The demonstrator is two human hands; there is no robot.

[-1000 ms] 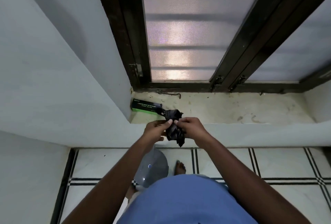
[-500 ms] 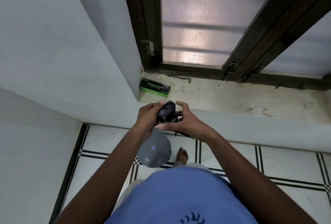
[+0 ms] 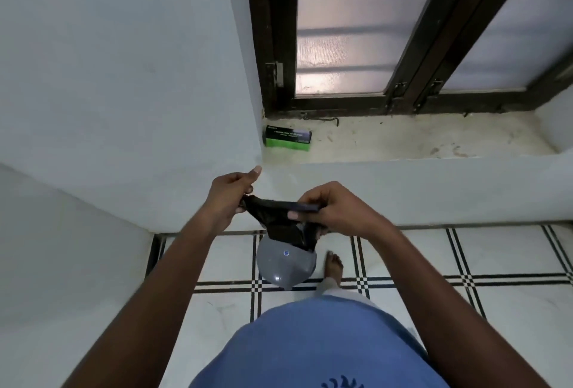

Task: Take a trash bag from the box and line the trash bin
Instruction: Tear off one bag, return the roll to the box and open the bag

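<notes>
Both hands held out in front of the body, above the floor. Left hand (image 3: pixel 231 194) pinches one end of a crumpled black plastic trash bag (image 3: pixel 283 223) — fingers curled shut on it, thumb pointing up and free. Right hand (image 3: pixel 333 212) grips the other end, fingers closed over a folded edge, thumb pressed against the plastic. The bag is stretched between the two hands, its loose middle sagging downward.

Directly below it on the floor stands a grey round plastic trash bin (image 3: pixel 286 263) (lid closed, small blue mark on top). A bare foot (image 3: pixel 333 265) is just beside the bin, on the white tiled floor with black grid lines (image 3: pixel 434 263).

Small green-and-black cardboard bag box (image 3: pixel 287 138) lies on the stained window ledge (image 3: pixel 403 139) — tucked into the left corner, well apart from the hands.
</notes>
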